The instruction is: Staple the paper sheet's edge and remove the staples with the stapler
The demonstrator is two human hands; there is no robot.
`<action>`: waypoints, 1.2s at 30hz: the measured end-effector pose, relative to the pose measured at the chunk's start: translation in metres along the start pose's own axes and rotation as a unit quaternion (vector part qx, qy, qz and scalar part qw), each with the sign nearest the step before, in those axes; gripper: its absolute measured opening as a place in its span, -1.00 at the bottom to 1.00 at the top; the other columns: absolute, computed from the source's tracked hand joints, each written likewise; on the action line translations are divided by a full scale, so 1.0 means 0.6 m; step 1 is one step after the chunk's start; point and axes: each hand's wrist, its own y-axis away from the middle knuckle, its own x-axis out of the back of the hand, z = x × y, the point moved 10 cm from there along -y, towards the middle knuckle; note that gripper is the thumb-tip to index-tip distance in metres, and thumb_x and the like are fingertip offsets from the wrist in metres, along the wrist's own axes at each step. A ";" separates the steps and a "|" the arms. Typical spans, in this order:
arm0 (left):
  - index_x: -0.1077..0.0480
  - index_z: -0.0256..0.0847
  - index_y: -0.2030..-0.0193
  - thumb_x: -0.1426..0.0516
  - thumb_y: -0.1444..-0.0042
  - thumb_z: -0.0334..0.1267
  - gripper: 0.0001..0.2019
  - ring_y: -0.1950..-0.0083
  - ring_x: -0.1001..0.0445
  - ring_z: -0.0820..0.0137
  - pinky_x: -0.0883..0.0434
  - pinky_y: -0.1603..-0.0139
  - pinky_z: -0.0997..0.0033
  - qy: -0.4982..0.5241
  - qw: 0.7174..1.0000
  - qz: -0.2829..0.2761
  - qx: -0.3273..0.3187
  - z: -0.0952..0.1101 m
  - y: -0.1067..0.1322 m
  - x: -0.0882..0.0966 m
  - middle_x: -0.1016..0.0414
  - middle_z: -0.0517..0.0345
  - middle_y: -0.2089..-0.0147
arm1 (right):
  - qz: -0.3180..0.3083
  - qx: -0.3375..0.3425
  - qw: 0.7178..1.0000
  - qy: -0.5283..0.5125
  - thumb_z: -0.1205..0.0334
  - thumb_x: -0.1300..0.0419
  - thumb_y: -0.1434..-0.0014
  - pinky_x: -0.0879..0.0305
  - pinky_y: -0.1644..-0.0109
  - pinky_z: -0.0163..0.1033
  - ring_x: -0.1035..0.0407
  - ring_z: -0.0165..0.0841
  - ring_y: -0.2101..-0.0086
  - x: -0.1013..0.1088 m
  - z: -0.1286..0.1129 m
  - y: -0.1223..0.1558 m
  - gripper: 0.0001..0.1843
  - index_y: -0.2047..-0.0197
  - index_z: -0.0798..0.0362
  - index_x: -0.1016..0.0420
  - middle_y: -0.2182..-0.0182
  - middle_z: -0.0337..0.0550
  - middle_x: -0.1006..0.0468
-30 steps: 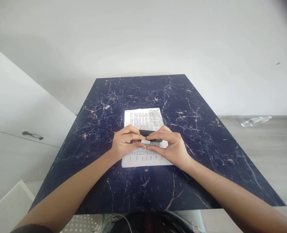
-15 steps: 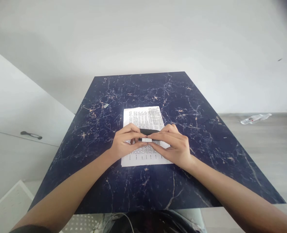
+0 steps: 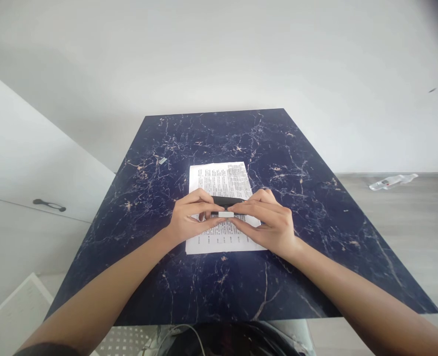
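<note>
Both my hands meet over a stack of printed paper (image 3: 219, 178) on the table. My left hand (image 3: 191, 213) is closed around the left end of a black stapler (image 3: 227, 200). My right hand (image 3: 273, 217) grips its other end, fingers pointing inward. In front of the stapler's dark body, a short pale strip of staples (image 3: 226, 214) lies level between the thumbs and forefingers of both hands. My fingers hide much of the stapler. Beyond the paper to the left, another small greyish strip (image 3: 162, 160) lies on the table.
The dark blue marbled table (image 3: 219, 133) reaches to the white wall (image 3: 219, 54). A cabinet with a black handle (image 3: 49, 204) stands at left. On the floor at right lies a clear plastic wrapper or bottle (image 3: 393, 182). A pale cable (image 3: 189, 329) shows below the near edge.
The view has shifted very slightly. Both hands keep nearly the same hold on the stapler and the staple strip; my right hand sits a touch further right.
</note>
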 end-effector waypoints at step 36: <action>-0.50 -0.18 -0.12 -0.18 -0.28 -0.15 -0.68 -0.29 -0.36 -0.11 -0.27 -0.38 -0.22 -0.488 0.814 0.068 0.308 -0.213 0.068 0.250 -0.39 -0.24 -0.23 | 0.116 -0.331 0.878 -0.325 0.05 -0.49 -0.17 -0.55 0.23 -0.06 -0.54 -0.29 0.38 0.018 0.145 0.040 -0.85 0.36 -0.14 -0.69 0.42 -0.24 -0.65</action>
